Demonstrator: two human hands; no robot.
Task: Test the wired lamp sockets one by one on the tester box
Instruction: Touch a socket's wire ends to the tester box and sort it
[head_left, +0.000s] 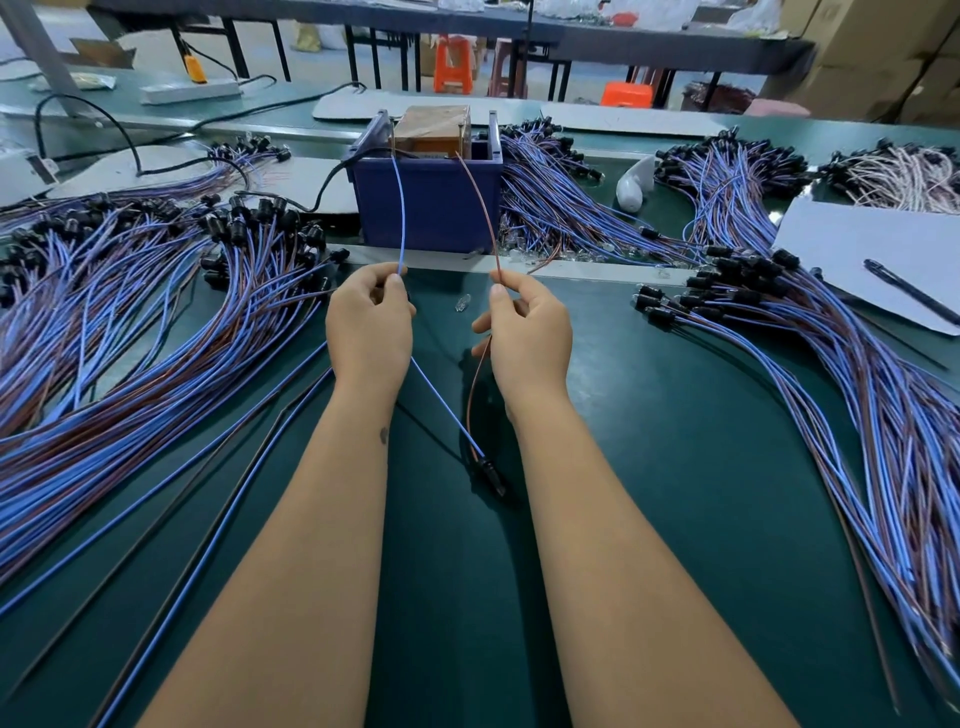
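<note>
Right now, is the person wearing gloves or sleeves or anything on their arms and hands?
No. Both the left hand and the right hand are bare, with no gloves, rings or watch showing. The forearms are bare too, no sleeves in view. The left forearm has one small dark mark.

Light was bright, even and cool, falling from overhead onto the green tabletop (675, 467), which showed a soft sheen rather than hard glare. Short, soft shadows lay under the forearms and beside the dangling socket (493, 475). The wide lens bowed the tabletop's far edge and stretched the wire bundles (104, 338) toward the left and right edges, where they smeared slightly. The centre stayed sharp; the background looked softer.
</note>
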